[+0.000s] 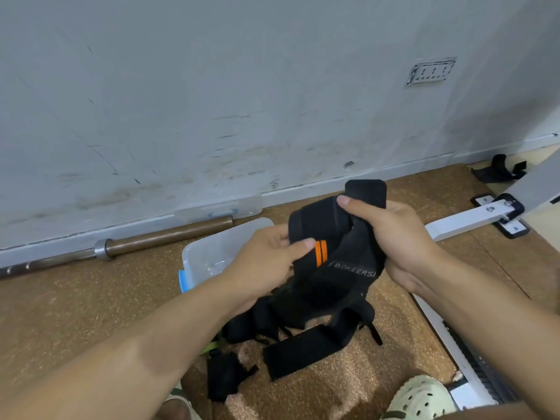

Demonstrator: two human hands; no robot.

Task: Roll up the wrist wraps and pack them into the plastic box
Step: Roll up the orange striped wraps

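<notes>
Both hands hold one black wrist wrap (339, 237) above the floor (75, 304), in the centre of the view. Left hand (266, 262) pinches the wrap's left edge, thumb tip just beside two short orange stripes. Right hand (394, 237) is clenched round the wrap's upper right part, thumb pressed on the fold near the top tab. White lettering on the hanging strap reads "BOKEERSI", though the last letters run under a fold, so the word may be incomplete.

Below the hands, a loose pile of black wraps (303, 338) lies on the floor, near side. The clear plastic box (209, 253), with a blue latch at its near-left corner, stands open just left of and behind the left hand, partly hidden by it. Its lid (218, 207) leans at the wall base, far side. A barbell (121, 247) lies along the wall, left of the box. Open floor extends left of the box; a white frame (466, 219) bounds the right side.
</notes>
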